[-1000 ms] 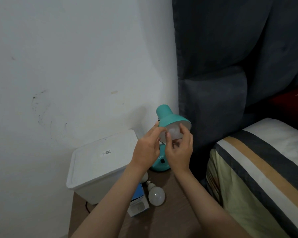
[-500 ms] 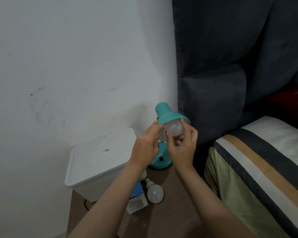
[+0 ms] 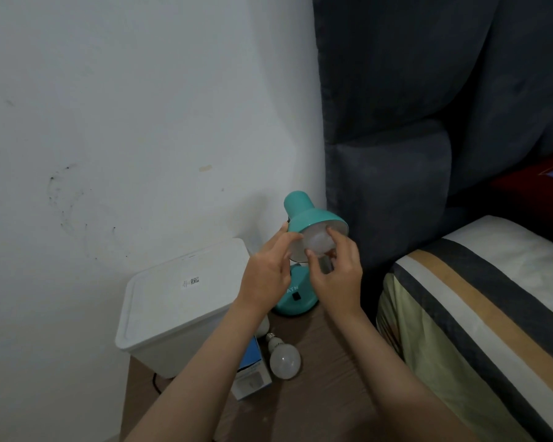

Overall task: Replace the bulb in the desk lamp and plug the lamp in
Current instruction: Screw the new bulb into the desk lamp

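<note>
A teal desk lamp (image 3: 304, 212) stands at the back of a small wooden table (image 3: 316, 397), its shade tipped towards me. A white bulb (image 3: 317, 242) sits inside the shade. My right hand (image 3: 336, 275) pinches that bulb with thumb and fingertips. The fingers of my left hand (image 3: 265, 272) lie fairly straight against the shade's left rim. A second white bulb (image 3: 283, 358) lies loose on the table beside a blue and white bulb box (image 3: 251, 378). The lamp's plug is not in sight.
A white lidded plastic bin (image 3: 179, 301) fills the table's left part against the white wall. A dark cord (image 3: 155, 382) shows under it. A dark padded headboard (image 3: 428, 122) and a striped pillow (image 3: 479, 307) lie to the right.
My right hand's fingers have shifted round the bulb in the shade. The left hand stays on the shade's rim. The view has shifted slightly.
</note>
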`<state>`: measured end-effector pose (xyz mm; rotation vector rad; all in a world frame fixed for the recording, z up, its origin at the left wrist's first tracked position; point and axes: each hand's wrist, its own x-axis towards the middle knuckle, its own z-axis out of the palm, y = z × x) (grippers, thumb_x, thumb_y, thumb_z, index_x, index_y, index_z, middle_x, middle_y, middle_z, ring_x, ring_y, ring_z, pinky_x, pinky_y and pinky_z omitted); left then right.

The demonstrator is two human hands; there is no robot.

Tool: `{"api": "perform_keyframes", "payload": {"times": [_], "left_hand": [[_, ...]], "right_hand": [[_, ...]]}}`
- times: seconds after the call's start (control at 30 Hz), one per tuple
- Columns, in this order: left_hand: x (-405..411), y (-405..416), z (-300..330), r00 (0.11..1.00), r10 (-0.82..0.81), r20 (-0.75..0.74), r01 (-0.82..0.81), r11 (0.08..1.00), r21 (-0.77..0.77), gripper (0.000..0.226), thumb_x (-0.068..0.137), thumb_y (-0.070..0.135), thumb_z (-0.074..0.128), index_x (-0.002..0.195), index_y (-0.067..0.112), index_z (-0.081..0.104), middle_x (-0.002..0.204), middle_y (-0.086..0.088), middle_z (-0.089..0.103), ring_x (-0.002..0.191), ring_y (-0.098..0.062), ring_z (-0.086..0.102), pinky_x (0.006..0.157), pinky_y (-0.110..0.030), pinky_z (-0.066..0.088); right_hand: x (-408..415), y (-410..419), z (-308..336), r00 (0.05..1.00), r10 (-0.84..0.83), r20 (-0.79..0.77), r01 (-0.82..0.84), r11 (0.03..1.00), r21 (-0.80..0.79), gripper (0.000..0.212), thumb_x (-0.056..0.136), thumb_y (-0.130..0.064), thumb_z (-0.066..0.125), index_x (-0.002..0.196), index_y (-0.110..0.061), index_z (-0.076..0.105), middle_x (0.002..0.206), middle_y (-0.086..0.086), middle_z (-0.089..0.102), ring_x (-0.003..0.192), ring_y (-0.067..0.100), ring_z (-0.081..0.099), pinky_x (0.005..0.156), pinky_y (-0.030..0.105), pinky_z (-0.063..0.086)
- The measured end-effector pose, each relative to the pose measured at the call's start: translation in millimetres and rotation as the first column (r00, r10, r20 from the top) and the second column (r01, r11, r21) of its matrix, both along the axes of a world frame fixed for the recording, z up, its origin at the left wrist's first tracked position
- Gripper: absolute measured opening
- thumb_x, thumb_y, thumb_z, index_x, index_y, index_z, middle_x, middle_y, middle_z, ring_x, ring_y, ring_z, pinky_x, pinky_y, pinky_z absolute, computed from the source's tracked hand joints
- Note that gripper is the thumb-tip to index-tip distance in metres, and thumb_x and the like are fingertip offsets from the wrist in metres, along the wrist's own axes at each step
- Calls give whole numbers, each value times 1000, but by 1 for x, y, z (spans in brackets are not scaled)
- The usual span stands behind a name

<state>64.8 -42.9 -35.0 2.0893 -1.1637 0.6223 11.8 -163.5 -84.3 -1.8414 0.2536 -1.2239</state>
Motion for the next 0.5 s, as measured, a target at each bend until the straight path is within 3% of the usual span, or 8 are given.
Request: {"api": "perform_keyframes", "payload": {"times": [0.07, 0.2, 0.3, 0.4, 0.5], "left_hand": [[-1, 0, 0, 1000, -7, -4, 7, 1000, 0, 39, 84, -8, 53, 117, 13, 55, 136, -15, 52, 117, -17, 54, 89, -6, 39], [-1, 0, 0, 1000, -3, -7, 3, 1000, -4, 39, 84, -8, 52, 117, 13, 55, 135, -15, 52, 119, -18, 53, 88, -10, 42], [-2, 0, 1, 1000, -5, -8, 5, 1000, -5, 38, 84, -7, 52, 116, 13, 55, 135, -14, 53, 115, -17, 55, 86, -12, 44], [-3, 1, 0, 1000, -7, -11, 7, 1000, -10, 38, 84, -7, 53, 116, 15, 54, 135, -14, 52, 110, -17, 57, 86, -8, 41], [-3, 1, 1, 1000, 7, -16, -7, 1000, -1, 39, 83, -7, 54, 116, 13, 56, 135, -14, 52, 108, -20, 61, 85, -2, 37]], "right_hand": [[-1, -1, 2, 1000, 0, -20, 1, 999, 32, 50, 81, -22, 73, 123, -6, 52, 110, 13, 58, 91, 19, 61, 77, 28, 57], [0, 1, 5, 999, -13, -38, 16, 995, 95, 50, 78, -27, 75, 117, -6, 51, 107, 13, 61, 83, 14, 60, 68, 6, 47], [2, 4, 6, 1000, -19, -8, 20, 992, 121, 50, 79, -23, 75, 117, -3, 50, 110, 16, 58, 87, 16, 59, 72, 14, 51], [3, 4, 2, 1000, -10, 26, 10, 1000, 24, 50, 85, -22, 70, 126, -4, 49, 119, 15, 53, 102, 21, 60, 81, 30, 56], [6, 2, 1, 999, -8, 33, 9, 1000, -27, 44, 86, -21, 69, 125, -8, 55, 114, 14, 54, 98, 21, 62, 78, 31, 58]]}}
